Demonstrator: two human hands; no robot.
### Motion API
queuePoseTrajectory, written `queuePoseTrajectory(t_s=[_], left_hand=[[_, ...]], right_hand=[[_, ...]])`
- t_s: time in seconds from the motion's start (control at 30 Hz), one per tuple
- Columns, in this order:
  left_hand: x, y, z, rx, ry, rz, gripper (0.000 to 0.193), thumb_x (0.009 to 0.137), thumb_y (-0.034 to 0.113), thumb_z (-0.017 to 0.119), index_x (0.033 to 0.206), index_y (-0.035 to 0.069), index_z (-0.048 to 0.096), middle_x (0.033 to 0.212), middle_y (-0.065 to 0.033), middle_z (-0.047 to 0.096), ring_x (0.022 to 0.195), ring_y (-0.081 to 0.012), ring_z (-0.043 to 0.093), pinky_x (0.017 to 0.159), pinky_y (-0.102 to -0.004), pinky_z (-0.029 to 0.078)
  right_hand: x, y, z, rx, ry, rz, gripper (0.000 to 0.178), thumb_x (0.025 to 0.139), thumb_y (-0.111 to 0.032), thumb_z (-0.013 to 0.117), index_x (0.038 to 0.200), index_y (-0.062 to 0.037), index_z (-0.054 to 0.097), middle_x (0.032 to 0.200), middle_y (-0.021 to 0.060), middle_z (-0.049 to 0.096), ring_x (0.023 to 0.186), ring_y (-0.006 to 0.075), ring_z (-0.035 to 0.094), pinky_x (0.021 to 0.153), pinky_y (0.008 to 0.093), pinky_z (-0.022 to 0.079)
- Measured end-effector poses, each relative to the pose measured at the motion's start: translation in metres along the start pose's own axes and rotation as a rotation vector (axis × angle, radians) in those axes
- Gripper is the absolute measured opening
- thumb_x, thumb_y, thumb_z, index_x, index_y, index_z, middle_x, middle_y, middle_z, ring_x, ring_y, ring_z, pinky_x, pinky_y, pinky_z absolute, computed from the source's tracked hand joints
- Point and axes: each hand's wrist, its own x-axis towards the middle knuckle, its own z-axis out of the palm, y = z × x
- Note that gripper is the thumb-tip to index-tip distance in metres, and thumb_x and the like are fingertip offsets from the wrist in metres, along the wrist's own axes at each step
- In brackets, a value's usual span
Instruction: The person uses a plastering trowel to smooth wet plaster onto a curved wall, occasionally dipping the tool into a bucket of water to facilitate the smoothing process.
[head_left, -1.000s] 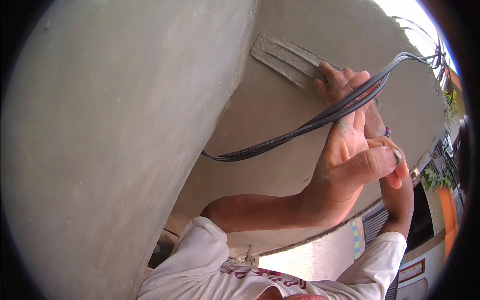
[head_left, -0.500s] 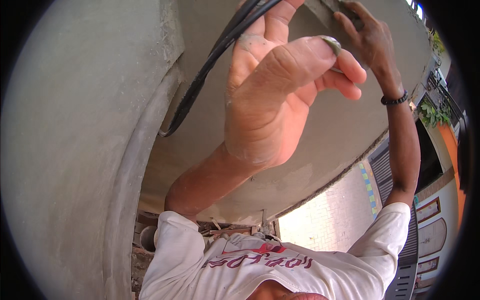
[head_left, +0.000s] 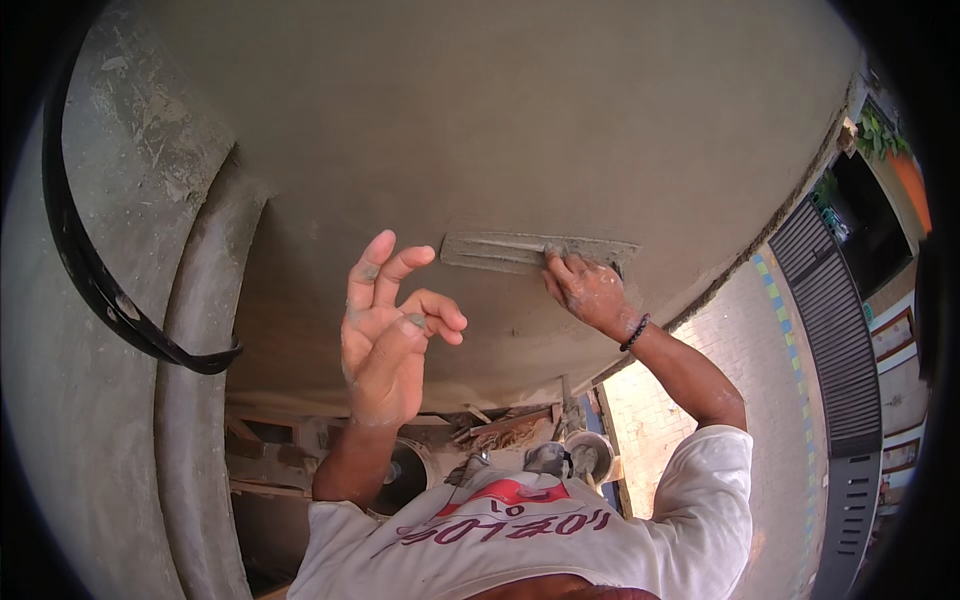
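Note:
In my right hand (head_left: 590, 292) is a long, flat plastering trowel (head_left: 490, 250), smeared with grey mortar. Its blade lies against the smooth grey plastered surface (head_left: 480, 130), and a dark beaded bracelet circles that wrist. My left hand (head_left: 385, 340) is raised to the left of the trowel, apart from it and holding nothing. Its fingers are spread and partly bent, with grey mortar on the thumb tip.
A black cable (head_left: 95, 270) hangs in a loop at the left, beside a rounded grey ledge (head_left: 195, 390). Below stand a bucket (head_left: 592, 452), a round container (head_left: 405, 480) and pieces of wood. Paving (head_left: 650, 405) and a dark slatted gate (head_left: 815, 320) lie to the right.
My right hand has come down and left with the trowel, which now shows fully. My left hand has dropped away from the cable and lower in view. The view has shifted.

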Motion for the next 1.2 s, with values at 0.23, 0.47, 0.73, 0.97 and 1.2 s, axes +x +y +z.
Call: queuePoseTrajectory(t_s=[0.23,0.47,0.73,0.97,1.2], left_hand=[[-0.022,-0.022,-0.004,0.007,-0.048,-0.176,0.059,0.086,0.009,0.055,0.141,0.002,0.035,0.127,-0.0182,0.049,0.084,-0.0261,0.063,0.068,-0.0340,0.053],[-0.048,-0.008,-0.035,0.052,0.042,-0.191,0.046,0.087,0.001,0.049,0.133,-0.001,0.043,0.116,-0.0193,0.056,0.085,-0.0253,0.064,0.071,-0.0339,0.054],[-0.038,-0.013,-0.030,0.173,0.045,-0.096,0.041,0.088,0.002,0.050,0.129,-0.002,0.047,0.109,-0.0183,0.059,0.083,-0.0235,0.064,0.067,-0.0303,0.054],[0.018,-0.020,0.025,0.252,-0.191,0.028,0.041,0.090,0.010,0.057,0.129,-0.001,0.049,0.110,-0.0166,0.058,0.088,-0.0225,0.062,0.066,-0.0297,0.052],[-0.004,-0.013,0.016,0.486,-0.240,0.144,0.039,0.085,0.001,0.058,0.124,-0.001,0.054,0.111,-0.0178,0.058,0.090,-0.0233,0.062,0.067,-0.0302,0.054]], right_hand=[[-0.107,-0.012,0.088,0.239,-0.330,0.061,0.029,0.091,-0.032,0.059,0.111,-0.0117,0.057,0.080,0.0136,0.065,0.065,0.0309,0.067,0.054,0.0413,0.055],[0.005,0.129,-0.176,0.400,0.687,0.688,0.039,0.087,-0.037,0.066,0.106,-0.0030,0.064,0.071,0.0060,0.061,0.055,0.0167,0.057,0.050,0.0301,0.045],[0.058,0.239,-0.264,0.338,0.853,0.662,0.041,0.085,-0.037,0.067,0.105,-0.0011,0.064,0.072,0.0089,0.061,0.061,0.0201,0.057,0.056,0.0324,0.045],[0.019,0.043,-0.089,0.345,0.177,0.329,0.032,0.086,-0.036,0.066,0.103,-0.0083,0.064,0.065,0.0138,0.063,0.060,0.0344,0.063,0.057,0.0441,0.051],[0.004,0.214,-0.223,0.459,0.873,0.761,0.042,0.085,-0.037,0.068,0.103,0.0008,0.066,0.072,0.0098,0.063,0.064,0.0176,0.060,0.061,0.0306,0.046]])
